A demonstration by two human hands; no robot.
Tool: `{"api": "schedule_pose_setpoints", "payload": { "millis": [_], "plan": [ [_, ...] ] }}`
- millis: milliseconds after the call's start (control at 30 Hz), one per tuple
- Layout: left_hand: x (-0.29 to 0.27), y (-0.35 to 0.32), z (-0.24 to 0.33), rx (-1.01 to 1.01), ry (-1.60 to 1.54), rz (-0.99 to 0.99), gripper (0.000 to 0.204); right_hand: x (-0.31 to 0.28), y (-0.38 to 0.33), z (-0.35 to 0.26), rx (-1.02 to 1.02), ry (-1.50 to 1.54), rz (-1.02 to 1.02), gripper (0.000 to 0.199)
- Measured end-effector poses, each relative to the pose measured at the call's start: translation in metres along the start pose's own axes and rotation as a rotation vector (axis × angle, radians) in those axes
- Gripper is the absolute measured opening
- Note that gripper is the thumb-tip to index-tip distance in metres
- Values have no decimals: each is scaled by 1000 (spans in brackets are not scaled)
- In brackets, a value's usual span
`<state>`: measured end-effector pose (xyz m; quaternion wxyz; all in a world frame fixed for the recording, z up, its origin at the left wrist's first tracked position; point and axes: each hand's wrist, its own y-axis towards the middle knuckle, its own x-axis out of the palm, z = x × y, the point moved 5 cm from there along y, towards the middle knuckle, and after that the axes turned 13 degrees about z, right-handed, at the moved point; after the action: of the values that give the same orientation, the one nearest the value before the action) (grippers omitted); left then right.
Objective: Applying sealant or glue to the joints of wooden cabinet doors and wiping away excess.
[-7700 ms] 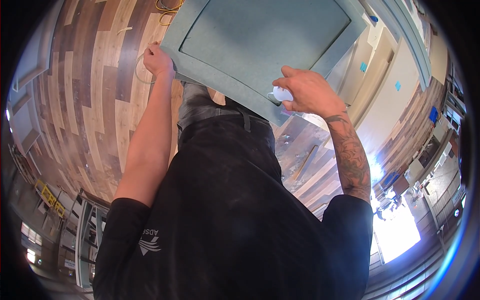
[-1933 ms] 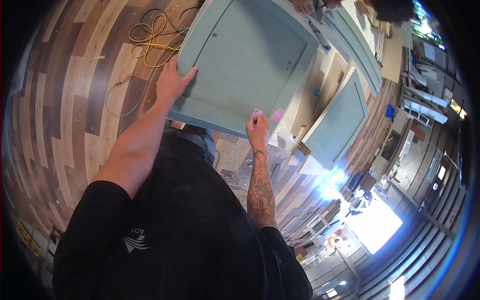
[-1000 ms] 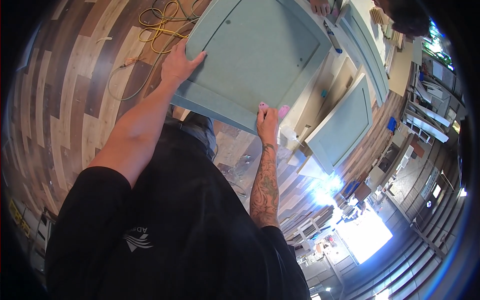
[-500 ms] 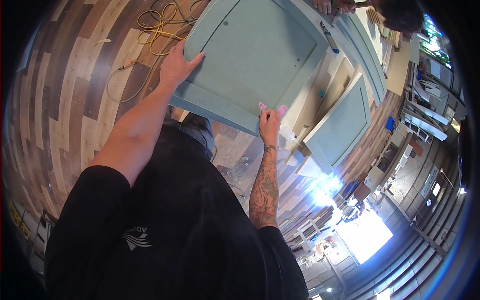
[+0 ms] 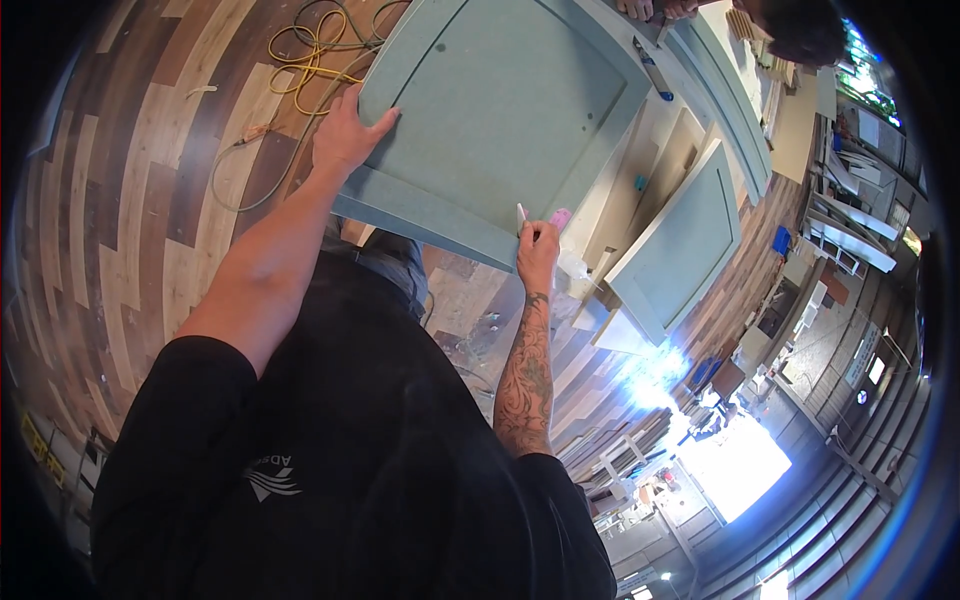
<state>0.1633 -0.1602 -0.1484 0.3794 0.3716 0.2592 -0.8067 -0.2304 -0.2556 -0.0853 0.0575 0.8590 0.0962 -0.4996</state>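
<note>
A pale green cabinet door (image 5: 490,110) with a recessed panel lies in front of me. My left hand (image 5: 345,135) rests on its left edge, fingers stretched along the side and thumb spread over the top face. At the near right corner, my right hand (image 5: 539,243) is closed in a pinch on a thin flat piece (image 5: 520,214), white with some pink, which looks like folded sandpaper. Just beyond those fingers is a pink pad (image 5: 561,217); whether it joins the held piece I cannot tell. The fingers hide most of the held piece.
A second green door (image 5: 680,245) leans on the right, beside a small white bottle (image 5: 573,265). A blue-handled tool (image 5: 655,72) lies past the far right corner. Another person's hands (image 5: 655,8) are at the top. Yellow cord (image 5: 312,62) coils on the floor at left.
In my right hand the thin piece has turned, showing white where pink showed before. Both hands stay at the same places on the door. The view has shifted slightly.
</note>
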Motion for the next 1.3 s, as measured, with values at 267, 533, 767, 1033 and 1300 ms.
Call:
{"api": "schedule_pose_setpoints", "payload": {
  "millis": [267, 533, 767, 1033, 1300],
  "plan": [
    [0, 2, 0, 0, 3, -9, 84, -3, -3, 4, 102, 9, 65, 21],
    [3, 2, -3, -2, 7, -3, 84, -5, -6, 13, 276, 86, 77, 25],
    [3, 3, 5, 7, -7, -24, 83, -13, -24, 26, 519, 468, 110, 21],
    [-4, 2, 13, -15, -14, -50, 82, -31, -197, 88, 631, 318, 265, 15],
    [-6, -4, 5, -67, -167, -45, 83, -2, -311, 87, 140, -297, -649, 24]
  ]
}}
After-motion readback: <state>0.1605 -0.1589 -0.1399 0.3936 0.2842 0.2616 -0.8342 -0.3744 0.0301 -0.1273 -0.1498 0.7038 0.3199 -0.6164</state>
